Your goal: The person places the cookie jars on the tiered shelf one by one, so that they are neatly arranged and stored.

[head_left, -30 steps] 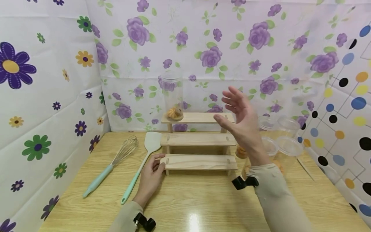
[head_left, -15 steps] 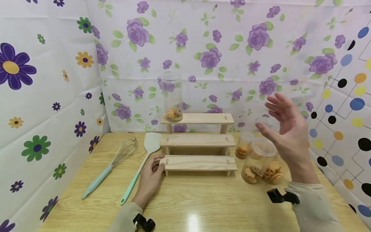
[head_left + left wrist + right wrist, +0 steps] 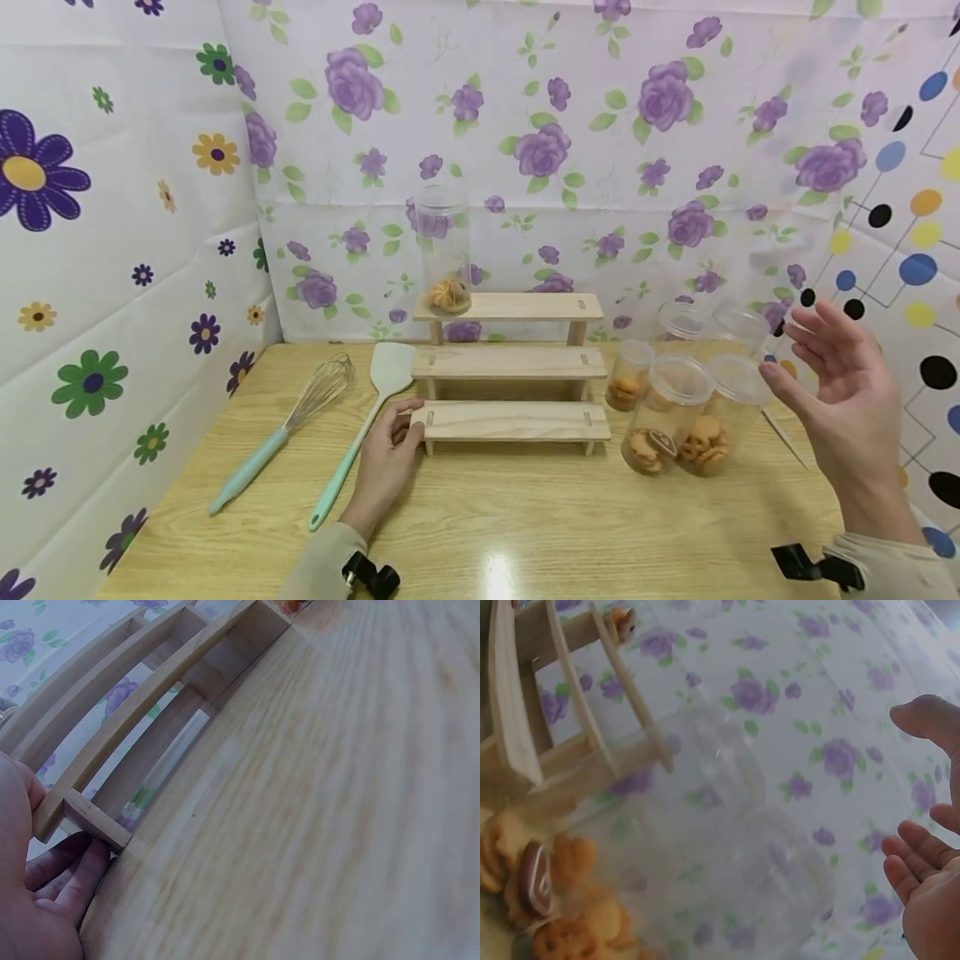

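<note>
A three-step wooden display shelf [image 3: 517, 419] stands mid-table. My left hand [image 3: 392, 454] holds the left end of its lowest board; in the left wrist view the thumb lies at the board's end and the fingers curl below, beside the leg. On the top step, at the left, stands a tall clear jar [image 3: 444, 250] with a few cookies in its bottom. My right hand [image 3: 847, 408] hovers in the air at the far right, fingers apart and holding nothing. Left of it several clear jars cluster, among them a front jar [image 3: 660, 417] of cookies and a small jar [image 3: 628, 375].
Left of the shelf lie a white spatula [image 3: 360, 442] with a mint handle and a whisk [image 3: 285, 433]. A thin pale stick [image 3: 783, 437] lies behind the right hand. Flowered cloth [image 3: 525, 150] hangs behind the table, with patterned cloths at both sides.
My right hand has moved right and down, from beside the shelf's top step past the jars, uncovering them. The left hand stays at the shelf's lowest board.
</note>
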Demonstrator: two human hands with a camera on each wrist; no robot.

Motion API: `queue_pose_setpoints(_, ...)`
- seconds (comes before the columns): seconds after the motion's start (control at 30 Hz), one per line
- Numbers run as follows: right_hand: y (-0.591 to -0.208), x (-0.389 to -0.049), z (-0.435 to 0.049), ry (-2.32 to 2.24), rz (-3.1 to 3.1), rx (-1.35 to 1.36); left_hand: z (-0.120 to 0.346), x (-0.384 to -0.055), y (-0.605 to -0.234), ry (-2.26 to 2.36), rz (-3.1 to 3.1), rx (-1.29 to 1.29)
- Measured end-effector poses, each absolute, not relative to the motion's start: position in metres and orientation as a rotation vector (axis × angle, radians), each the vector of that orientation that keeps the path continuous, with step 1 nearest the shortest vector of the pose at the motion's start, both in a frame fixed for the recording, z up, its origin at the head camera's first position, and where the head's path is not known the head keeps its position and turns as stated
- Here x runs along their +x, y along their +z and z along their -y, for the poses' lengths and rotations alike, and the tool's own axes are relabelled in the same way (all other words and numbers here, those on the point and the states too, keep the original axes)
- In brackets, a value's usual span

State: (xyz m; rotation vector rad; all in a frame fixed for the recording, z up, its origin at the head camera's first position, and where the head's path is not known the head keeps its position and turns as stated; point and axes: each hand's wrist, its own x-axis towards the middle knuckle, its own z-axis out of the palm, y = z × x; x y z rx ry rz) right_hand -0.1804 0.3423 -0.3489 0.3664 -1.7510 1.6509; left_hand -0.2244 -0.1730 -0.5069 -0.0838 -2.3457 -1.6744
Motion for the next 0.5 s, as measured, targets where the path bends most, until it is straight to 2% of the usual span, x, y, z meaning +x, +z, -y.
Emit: queue_pose_setpoints(0.5, -0.443, -0.180, -0.378, 1.893, 1.828, 0.362, 0.173, -0.225, -0.507, -1.677, 2.355, -0.088)
